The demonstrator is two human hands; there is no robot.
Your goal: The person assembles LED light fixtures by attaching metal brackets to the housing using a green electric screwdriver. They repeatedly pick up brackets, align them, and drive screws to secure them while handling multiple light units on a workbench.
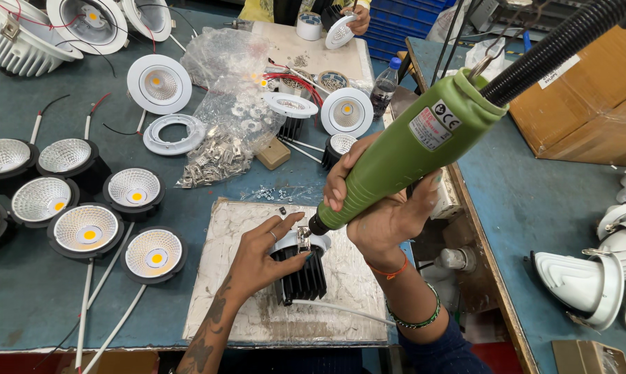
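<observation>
Green plastic forms the body of the electric screwdriver [403,156], which the right hand [382,215] grips closed around its lower barrel. The tool's long axis runs on a slant, from the black corrugated hose [562,41] at upper right down to its dark tip at lower left. That tip sits right at a small metal spring clip [303,237] on the white rim of a downlight [300,266] with a black finned heat sink.

The downlight lies on a worn white work board [244,305] on the blue bench [548,201], directly below and to the left of the right hand. The left hand [264,256] is the nearer one to it: it rests against the fitting's left side, fingers curled onto the rim beside the clip, steadying it. A thin white cable [341,309] trails from the heat sink toward the right.

To the left stand finished downlights with silver reflectors [86,230]; behind the board lies a clear bag of metal clips [216,156]. Another person's hand [358,19] holds a white ring at the far end of the bench.
</observation>
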